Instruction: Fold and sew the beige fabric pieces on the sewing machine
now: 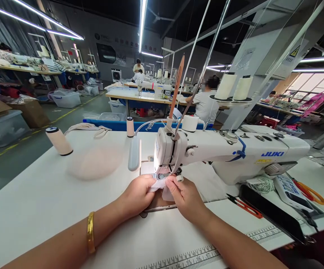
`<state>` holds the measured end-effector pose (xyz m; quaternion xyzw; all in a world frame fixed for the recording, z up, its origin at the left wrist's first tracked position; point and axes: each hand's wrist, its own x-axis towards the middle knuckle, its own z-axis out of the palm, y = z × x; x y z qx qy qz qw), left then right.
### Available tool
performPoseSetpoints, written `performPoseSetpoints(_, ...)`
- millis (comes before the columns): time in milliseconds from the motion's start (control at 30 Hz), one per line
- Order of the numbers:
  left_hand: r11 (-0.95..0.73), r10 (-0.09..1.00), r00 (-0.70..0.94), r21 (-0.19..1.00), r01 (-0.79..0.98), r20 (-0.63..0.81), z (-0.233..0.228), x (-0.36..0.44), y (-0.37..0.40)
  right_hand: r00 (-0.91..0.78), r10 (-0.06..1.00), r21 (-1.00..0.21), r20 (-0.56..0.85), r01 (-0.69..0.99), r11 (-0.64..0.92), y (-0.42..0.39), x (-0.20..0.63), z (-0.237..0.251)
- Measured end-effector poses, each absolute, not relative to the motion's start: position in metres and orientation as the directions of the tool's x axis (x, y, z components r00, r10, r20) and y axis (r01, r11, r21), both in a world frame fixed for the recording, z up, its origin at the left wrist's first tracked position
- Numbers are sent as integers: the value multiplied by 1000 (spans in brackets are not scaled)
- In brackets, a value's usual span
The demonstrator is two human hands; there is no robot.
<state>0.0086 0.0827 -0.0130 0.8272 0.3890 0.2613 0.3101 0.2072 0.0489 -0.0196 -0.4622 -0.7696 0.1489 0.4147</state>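
Both hands pinch one small white fabric piece (158, 184) just in front of the needle area of the white sewing machine (223, 149): the left hand (137, 195), its wrist wearing a gold bangle (90, 232), closes fingers on the piece's left edge, and the right hand (185, 197) grips its right edge between thumb and fingers. Nearby on the white table (38, 201) stand a thread cone (58, 140) far left, red snips (244, 206) and orange-handled scissors (309, 191) to the right.
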Motion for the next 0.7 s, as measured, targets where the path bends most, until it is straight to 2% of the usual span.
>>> performPoseSetpoints(233,-534,799,547,710,458,248,-18,8,84,-344,806,-545,481,603,583,47,213,-18)
performPoseSetpoints(300,-624,748,580,641,447,324,-22,5,83,-427,764,-488,484,593,640,47,217,-18)
performPoseSetpoints(367,-742,660,607,509,436,442,-28,2,79,-552,685,-395,474,563,726,45,222,-18)
performPoseSetpoints(467,-840,542,645,357,408,539,-34,-4,69,-709,595,-267,379,531,804,40,226,-14)
performPoseSetpoints(567,-867,498,697,328,376,516,-34,-9,60,-741,608,-228,284,564,794,35,228,-8)
performPoseSetpoints(700,-871,491,709,312,380,506,-30,-8,55,-735,630,-234,251,585,776,32,227,-3)
